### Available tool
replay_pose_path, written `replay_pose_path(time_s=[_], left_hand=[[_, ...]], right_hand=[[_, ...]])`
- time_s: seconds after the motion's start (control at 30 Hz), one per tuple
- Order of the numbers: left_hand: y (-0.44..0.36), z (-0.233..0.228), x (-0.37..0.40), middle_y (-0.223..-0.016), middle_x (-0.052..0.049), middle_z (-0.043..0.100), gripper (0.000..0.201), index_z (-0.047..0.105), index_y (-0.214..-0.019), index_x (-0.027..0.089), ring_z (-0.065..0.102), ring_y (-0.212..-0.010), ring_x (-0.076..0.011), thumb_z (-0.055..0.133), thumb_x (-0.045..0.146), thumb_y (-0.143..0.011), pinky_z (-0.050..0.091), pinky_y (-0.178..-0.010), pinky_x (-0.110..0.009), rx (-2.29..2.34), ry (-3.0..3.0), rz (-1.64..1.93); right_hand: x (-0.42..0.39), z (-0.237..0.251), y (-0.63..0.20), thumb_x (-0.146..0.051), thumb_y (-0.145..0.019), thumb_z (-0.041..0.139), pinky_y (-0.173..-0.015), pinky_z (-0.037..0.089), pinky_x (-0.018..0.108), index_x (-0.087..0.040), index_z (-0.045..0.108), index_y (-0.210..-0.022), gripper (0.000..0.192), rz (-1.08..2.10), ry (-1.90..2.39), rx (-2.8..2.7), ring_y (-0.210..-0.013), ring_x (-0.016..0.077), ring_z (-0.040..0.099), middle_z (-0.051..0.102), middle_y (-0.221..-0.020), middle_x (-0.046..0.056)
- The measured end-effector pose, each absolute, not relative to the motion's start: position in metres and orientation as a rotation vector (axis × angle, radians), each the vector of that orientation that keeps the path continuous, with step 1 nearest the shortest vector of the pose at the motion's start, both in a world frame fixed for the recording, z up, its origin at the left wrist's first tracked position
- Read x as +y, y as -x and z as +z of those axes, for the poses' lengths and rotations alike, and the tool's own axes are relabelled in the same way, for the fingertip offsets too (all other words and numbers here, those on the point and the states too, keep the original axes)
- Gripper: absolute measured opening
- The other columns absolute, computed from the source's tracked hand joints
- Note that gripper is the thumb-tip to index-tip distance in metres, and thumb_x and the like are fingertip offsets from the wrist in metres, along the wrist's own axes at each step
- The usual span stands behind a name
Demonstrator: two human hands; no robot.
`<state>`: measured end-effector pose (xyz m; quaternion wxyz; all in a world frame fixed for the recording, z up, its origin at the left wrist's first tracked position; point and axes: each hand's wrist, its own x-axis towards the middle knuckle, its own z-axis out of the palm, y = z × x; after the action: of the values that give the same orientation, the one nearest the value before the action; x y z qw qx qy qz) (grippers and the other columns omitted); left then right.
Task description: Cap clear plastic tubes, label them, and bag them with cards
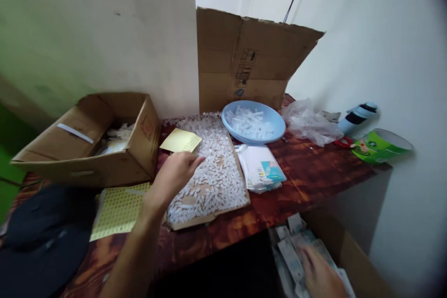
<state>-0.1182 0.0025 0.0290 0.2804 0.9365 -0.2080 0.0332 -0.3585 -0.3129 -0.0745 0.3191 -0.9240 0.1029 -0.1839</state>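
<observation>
cardboard sheet [209, 186] runs near-to-far.

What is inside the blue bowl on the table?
The blue bowl holds a heap of small clear plastic pieces, piled near its middle. The bowl's bottom under the heap is covered, so anything below cannot be seen.

Basin [253, 123] behind packets [261, 167]; cardboard sheet [209, 181] left of both
</observation>
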Motion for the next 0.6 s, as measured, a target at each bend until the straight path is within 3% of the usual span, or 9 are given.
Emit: replay_pose_path(time_s=[0.1,0.2,0.27,0.4,0.6], left_hand=[[0.153,-0.016,0.015,-0.091,-0.011,0.073,0.026,0.075,-0.088,0.018,0.067,-0.082,-0.0237,0.052,0.028,-0.095,0.046,-0.076,-0.030,-0.483,-2.638,-0.095],[0.178,-0.058,0.025,-0.111,-0.015,0.071,0.027,0.073,-0.111,0.016,0.067,-0.100,-0.0283,0.054,0.021,-0.092,0.051,-0.090,-0.037,-0.434,-2.751,-0.079],[0.191,-0.077,0.029,-0.129,-0.016,0.065,0.037,0.066,-0.127,0.020,0.063,-0.114,-0.0320,0.059,0.029,-0.092,0.051,-0.096,-0.042,-0.388,-2.810,0.056],[0.213,-0.100,0.024,-0.141,-0.016,0.059,0.062,0.055,-0.143,0.020,0.056,-0.127,-0.0345,0.070,0.037,-0.085,0.049,-0.104,-0.045,-0.274,-2.839,0.012],[0.216,-0.106,-0.006,-0.155,-0.017,0.044,0.080,0.037,-0.156,0.021,0.043,-0.139,-0.0385,0.069,0.044,-0.086,0.042,-0.108,-0.054,-0.209,-2.825,-0.088]], right_hand=[[-0.277,-0.064,0.311,-0.030,-0.104,0.038,-0.083,0.058,0.040,-0.026,0.066,-0.104,0.028,-0.331,2.460,-0.003,-0.092,0.0268,0.070,0.072,-0.099,0.009],[-0.238,-0.058,0.235,-0.015,-0.099,0.040,-0.086,0.054,0.038,-0.021,0.067,-0.100,0.028,-0.132,2.570,-0.267,-0.094,0.0264,0.066,0.070,-0.098,0.010],[-0.220,-0.062,0.194,-0.011,-0.096,0.042,-0.088,0.052,0.040,-0.018,0.067,-0.100,0.026,-0.138,2.645,-0.324,-0.097,0.0282,0.064,0.068,-0.099,0.012],[-0.207,-0.086,0.149,-0.017,-0.094,0.051,-0.097,0.049,0.041,-0.017,0.065,-0.112,0.023,-0.140,2.627,-0.393,-0.109,0.0301,0.059,0.066,-0.112,0.014],[-0.209,-0.106,0.125,-0.014,-0.095,0.047,-0.105,0.045,0.047,-0.015,0.059,-0.133,0.040,-0.105,2.595,-0.433,-0.125,0.0321,0.052,0.060,-0.133,0.017]])
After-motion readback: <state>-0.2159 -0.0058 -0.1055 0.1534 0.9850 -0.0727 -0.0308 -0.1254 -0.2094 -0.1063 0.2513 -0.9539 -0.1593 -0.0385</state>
